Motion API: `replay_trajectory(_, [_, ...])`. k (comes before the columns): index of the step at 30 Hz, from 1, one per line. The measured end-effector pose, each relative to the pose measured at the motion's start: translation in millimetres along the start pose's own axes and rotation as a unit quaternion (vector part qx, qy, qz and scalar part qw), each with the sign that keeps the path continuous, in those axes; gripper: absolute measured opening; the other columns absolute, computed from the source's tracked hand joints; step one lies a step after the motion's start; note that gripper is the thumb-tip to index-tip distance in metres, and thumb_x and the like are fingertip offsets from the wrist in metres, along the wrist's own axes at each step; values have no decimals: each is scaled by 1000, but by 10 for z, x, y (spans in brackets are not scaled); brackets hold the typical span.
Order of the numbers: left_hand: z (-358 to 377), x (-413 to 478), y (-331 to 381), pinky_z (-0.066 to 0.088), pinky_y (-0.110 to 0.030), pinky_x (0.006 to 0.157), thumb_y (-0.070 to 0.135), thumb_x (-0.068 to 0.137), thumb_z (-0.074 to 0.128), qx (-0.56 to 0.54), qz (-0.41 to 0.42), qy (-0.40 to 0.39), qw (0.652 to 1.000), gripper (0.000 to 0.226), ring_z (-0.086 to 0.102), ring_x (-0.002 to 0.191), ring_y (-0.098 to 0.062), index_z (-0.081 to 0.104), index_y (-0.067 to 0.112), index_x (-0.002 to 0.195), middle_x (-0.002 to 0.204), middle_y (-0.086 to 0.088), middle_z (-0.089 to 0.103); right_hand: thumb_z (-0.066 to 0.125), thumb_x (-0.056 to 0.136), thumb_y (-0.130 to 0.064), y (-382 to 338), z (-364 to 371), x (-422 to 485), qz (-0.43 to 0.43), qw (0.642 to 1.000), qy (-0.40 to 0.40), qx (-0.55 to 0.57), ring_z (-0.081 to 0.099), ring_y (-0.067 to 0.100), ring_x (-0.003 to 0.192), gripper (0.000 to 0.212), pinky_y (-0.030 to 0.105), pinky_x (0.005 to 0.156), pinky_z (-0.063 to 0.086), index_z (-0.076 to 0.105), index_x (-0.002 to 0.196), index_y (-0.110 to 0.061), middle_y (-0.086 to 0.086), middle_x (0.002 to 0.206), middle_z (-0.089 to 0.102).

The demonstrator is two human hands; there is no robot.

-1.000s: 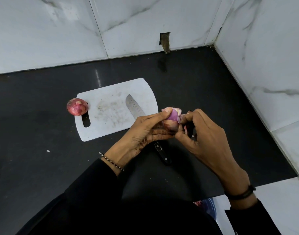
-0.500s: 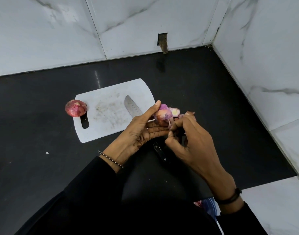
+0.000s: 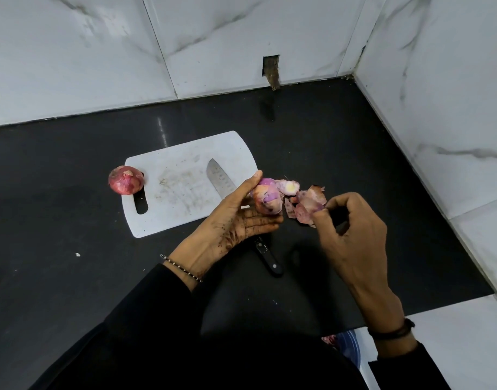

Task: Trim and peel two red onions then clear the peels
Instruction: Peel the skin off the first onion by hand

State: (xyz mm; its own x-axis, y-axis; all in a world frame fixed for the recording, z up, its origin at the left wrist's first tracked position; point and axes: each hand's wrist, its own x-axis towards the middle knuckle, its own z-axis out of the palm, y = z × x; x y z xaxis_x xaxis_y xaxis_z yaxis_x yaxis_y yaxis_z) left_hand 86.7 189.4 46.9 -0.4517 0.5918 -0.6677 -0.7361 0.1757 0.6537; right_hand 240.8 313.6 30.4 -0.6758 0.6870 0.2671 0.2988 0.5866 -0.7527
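The left hand [image 3: 230, 220] grips the onion [image 3: 265, 199], thumb on top and fingers curled beneath. At its 3 o'clock the right hand [image 3: 351, 237] pinches a peel [image 3: 307, 206]. The other onion [image 3: 126, 180], unpeeled, sits at the board's [image 3: 179, 190] 9 o'clock edge. The knife [image 3: 220, 180] blade lies on the board, handle towards 5 o'clock.

Overhead light brightens the marble walls [image 3: 72, 52]; the black surface [image 3: 58, 220] stays dim, with a thin glare streak [image 3: 162, 130] at 11 o'clock. The right hand [image 3: 354, 243] throws a soft shadow at its 9 o'clock. Tile lines bow near the edges.
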Motion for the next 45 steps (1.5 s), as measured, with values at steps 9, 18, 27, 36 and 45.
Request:
replay_trajectory(9, [-9, 2, -14, 63, -35, 75, 49, 86, 67, 27, 11, -22, 999, 47, 75, 79, -26, 61, 10, 112, 88, -16, 76, 65, 90, -33, 62, 45, -10, 59, 998, -15, -4, 62, 3, 76, 15, 25, 65, 55, 61, 101, -25, -14, 88, 61])
replay_trajectory(18, [-28, -19, -69, 54, -42, 97, 40, 84, 64, 31, 59, -74, 995, 33, 72, 95, -28, 70, 13, 102, 96, -16, 76, 63, 94, -30, -51, 64, -6, 21, 999, -41, 28, 62, 0, 87, 17, 10, 73, 47, 67, 110, -26, -18, 100, 63])
replay_trajectory(27, [-78, 8, -104, 51, -43, 103, 28, 83, 63, -33, 75, -113, 990, 39, 65, 116, -35, 64, 12, 119, 116, -19, 71, 57, 96, -36, -141, 105, -41, 70, 992, -27, 99, 66, 6, 84, 13, 22, 74, 55, 65, 107, -34, -16, 98, 67])
replay_trajectory(36, [-98, 59, -124, 59, -34, 88, 17, 90, 59, -54, 116, -142, 982, 45, 66, 115, -36, 58, 6, 134, 128, -18, 66, 58, 93, -35, -218, 116, -78, 100, 985, -32, 133, 67, 7, 90, 20, 36, 80, 60, 69, 110, -32, -25, 102, 66])
replay_trajectory(45, [-121, 60, -110, 57, -36, 92, 15, 88, 70, -34, 141, -150, 978, 43, 67, 114, -33, 61, 9, 129, 131, -18, 64, 67, 90, -34, -222, 120, -71, 126, 975, -48, 174, 68, 7, 95, 19, 40, 80, 60, 72, 108, -33, -20, 104, 70])
